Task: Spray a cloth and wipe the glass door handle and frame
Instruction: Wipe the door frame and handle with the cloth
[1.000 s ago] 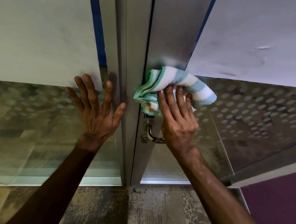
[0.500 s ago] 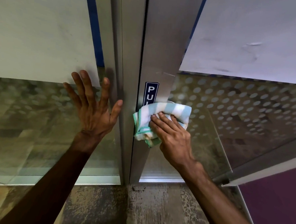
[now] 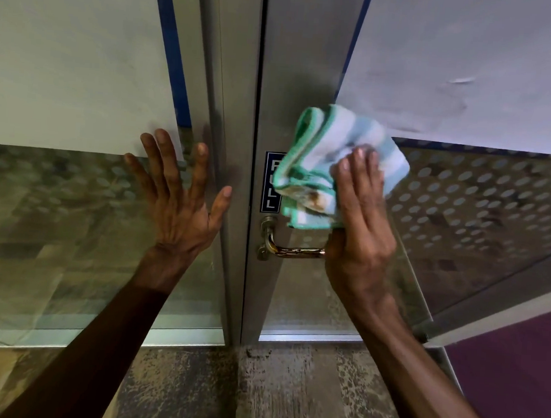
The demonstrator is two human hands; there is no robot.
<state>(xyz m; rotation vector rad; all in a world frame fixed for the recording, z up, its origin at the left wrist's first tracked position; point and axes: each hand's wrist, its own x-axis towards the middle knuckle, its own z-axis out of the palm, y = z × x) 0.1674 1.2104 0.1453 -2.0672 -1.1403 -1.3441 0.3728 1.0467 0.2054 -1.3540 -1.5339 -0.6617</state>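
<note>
A folded cloth, striped white, teal and pale blue with a brown stain near its lower edge, is pressed against the grey metal door frame. My right hand holds the cloth flat to the frame, just above the brass lever handle, whose right end is hidden behind my palm. The cloth covers part of a blue PULL sign. My left hand lies flat with spread fingers on the fixed glass panel to the left, its thumb touching the frame edge.
The glass door at right carries a dotted film and a white sheet above. A dark gap runs between the two frame posts. Worn concrete floor lies below, and purple carpet shows at the lower right.
My right hand has carried the cloth back up from the handle level, uncovering the handle and covering part of the PULL sign. My left hand has stayed on the glass.
</note>
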